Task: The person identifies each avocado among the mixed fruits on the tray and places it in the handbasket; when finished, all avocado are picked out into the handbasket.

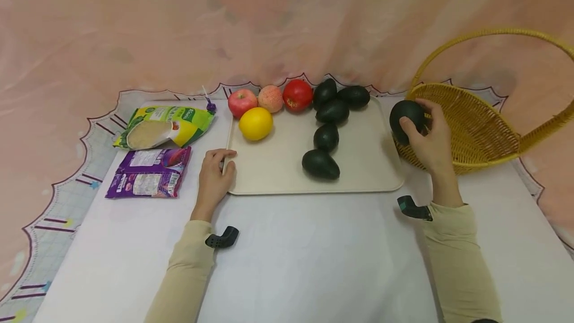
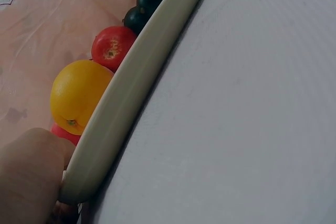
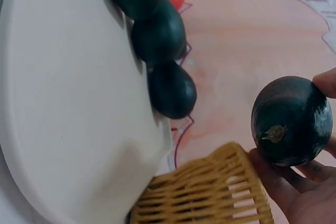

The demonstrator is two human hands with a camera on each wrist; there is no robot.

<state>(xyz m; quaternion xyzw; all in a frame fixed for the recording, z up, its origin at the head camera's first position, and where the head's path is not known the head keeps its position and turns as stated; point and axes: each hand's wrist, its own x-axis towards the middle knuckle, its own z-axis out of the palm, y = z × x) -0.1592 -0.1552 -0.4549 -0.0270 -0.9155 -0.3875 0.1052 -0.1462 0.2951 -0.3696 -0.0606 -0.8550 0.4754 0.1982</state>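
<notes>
In the head view my right hand holds a dark green avocado above the left rim of a yellow wicker basket. Thumb and fingers wrap its sides, and its stem end shows in the right wrist view. My left hand grips the left edge of a cream tray, fingers at its rim near the front corner. On the tray, several more avocados run in a bent line from the back right to the front middle.
At the tray's back left sit a red apple, a peach, a pomegranate and a yellow citrus fruit. A green-yellow bag and a purple packet lie left of it. The basket's tall handle arches over its opening.
</notes>
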